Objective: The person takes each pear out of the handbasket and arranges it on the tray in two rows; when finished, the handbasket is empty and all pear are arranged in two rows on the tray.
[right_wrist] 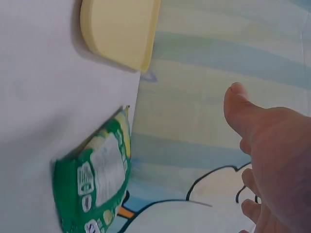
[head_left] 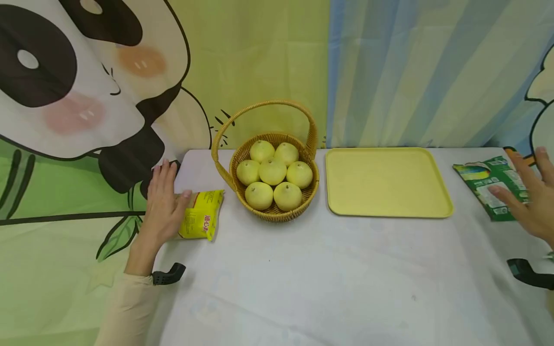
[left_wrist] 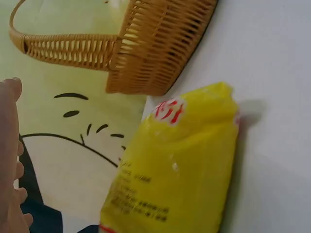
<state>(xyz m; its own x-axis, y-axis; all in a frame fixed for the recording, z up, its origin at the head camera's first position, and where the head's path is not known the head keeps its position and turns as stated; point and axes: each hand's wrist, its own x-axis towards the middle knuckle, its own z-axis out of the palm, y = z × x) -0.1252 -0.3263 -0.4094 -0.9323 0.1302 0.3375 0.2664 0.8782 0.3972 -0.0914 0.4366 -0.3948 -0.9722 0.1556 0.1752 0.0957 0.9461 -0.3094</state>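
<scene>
My left hand (head_left: 162,204) hovers at the table's left side, fingers extended, overlapping a yellow snack bag (head_left: 201,215) in the head view. The left wrist view shows that bag (left_wrist: 175,165) apart from the fingers, with red lettering near its top. At the far right, my right hand (head_left: 534,197) is spread open over a green packet (head_left: 493,185) and holds nothing. In the right wrist view the packet (right_wrist: 95,179) lies on the table, away from the raised thumb (right_wrist: 238,104). Part of the right hand is cut off by the head view's edge.
A wicker basket (head_left: 277,217) with a tall handle holds several pale yellow-green round fruits (head_left: 272,171). To its right lies a flat yellow tray (head_left: 385,182). A white cloth (head_left: 303,278) covers the table, and a printed curtain (head_left: 259,57) hangs behind it.
</scene>
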